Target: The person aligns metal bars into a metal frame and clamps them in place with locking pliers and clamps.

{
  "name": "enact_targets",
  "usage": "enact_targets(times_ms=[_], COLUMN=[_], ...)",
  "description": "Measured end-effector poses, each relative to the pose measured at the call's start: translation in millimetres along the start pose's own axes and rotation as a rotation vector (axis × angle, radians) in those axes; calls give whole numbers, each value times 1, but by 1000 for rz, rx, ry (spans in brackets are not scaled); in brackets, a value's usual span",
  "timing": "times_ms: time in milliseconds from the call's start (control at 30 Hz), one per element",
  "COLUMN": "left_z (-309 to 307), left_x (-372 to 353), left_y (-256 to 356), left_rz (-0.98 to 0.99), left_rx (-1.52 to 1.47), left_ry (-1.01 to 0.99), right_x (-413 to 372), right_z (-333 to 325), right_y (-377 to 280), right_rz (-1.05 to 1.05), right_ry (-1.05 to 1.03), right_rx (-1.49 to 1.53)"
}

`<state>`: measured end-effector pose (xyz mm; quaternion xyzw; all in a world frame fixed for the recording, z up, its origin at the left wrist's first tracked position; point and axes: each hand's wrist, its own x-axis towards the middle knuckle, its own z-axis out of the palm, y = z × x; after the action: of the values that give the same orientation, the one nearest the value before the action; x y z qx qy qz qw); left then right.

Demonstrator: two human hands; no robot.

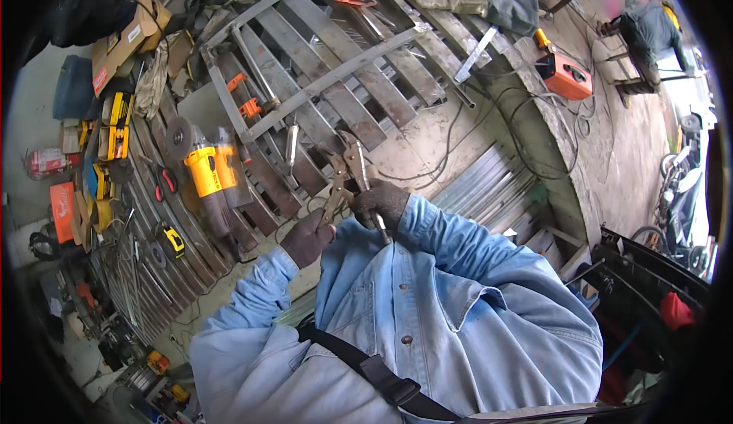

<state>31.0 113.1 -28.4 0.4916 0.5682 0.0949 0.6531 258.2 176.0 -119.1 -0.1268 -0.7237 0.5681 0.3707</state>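
A pair of worn metal locking pliers (354, 158) is held in front of my chest, jaws pointing away from me toward the slatted metal bench. My left hand (307, 238), in a dark glove, is closed around the lower end of one handle. Wrapped around the other handle is my right hand (381, 202), also gloved, with the shiny handle end sticking out below it. Just beyond the pliers lies a welded rectangular metal frame (328, 80) on the bench slats. Orange-handled clamps (249, 108) sit at its left side, and another orange clamp (357, 1) is at the far side.
A yellow angle grinder (210, 172) rests on the bench left of my hands, near red-handled pliers (166, 183) and a yellow tape measure (173, 241). Metal bars (481, 180) lie right. An orange machine (566, 77) with cables stands beyond. Another person (649, 35) is at far right.
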Motion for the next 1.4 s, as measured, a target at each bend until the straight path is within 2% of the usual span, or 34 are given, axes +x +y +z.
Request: enact_targets(times_ms=[33,67,100,133,167,233,267,333,367,433,500,567,633,667,733,800,833,900,1033,1100,1200,1233,1300,1333,1400], left_z=[-5,-18,-28,-37,-45,-62,-69,-73,-71,-74,-76,-78,-71,-69,-64,-61,-60,-67,-72,-68,-53,-45,-36,-34,-30], left_x=[2,-1,-4,-5,-2,16,32,65,74,89,88,92,84,88,96,104,105,106,104,104,120,132,153,160,177], left_y=[8,18,34,50,64,89,90,81,77,74,67,52,78,79,93,109,108,100,78,92,125,136,155,157,153], left_rz=[14,48,41,49,63,147,151,246,271,-163,-165,-16,-51,24,105,303,294,438,407,425,529,500,458,438,454], left_rx=[-54,276,277,365,447,845,839,1211,1194,1303,1296,1299,1270,1217,1164,1098,1095,1225,1131,1098,1024,1029,1102,1101,1052], left_ry=[-55,-97,-86,154,391,726,730,918,920,646,593,624,572,589,605,536,533,621,469,539,800,808,937,941,1045], right_x=[-5,-11,-17,-21,-9,-3,-6,-5,-1,9,15,11,-6,-12,-16,-19,-25,-32,-30,-27,-20,-19,-18,-14,-5], right_z=[2,6,8,6,-5,-24,-31,-46,-50,-58,-55,-52,-55,-56,-49,-42,-44,-52,-84,-113,-155,-169,-198,-211,-240], right_y=[2,2,1,-5,-39,-72,-74,-88,-99,-127,-151,-158,-158,-154,-148,-136,-125,-101,-92,-94,-100,-98,-95,-91,-96], right_rz=[-6,386,783,757,949,942,933,882,764,754,723,699,721,685,675,713,721,563,640,685,703,716,914,907,975], right_ry=[-9,73,153,158,348,399,377,413,347,410,508,560,624,613,602,633,631,522,493,460,377,355,315,255,203], right_rx=[7,407,805,758,956,965,923,918,558,612,798,886,1076,1169,1184,1124,1129,1173,1351,1322,1398,1416,1365,1258,1229])
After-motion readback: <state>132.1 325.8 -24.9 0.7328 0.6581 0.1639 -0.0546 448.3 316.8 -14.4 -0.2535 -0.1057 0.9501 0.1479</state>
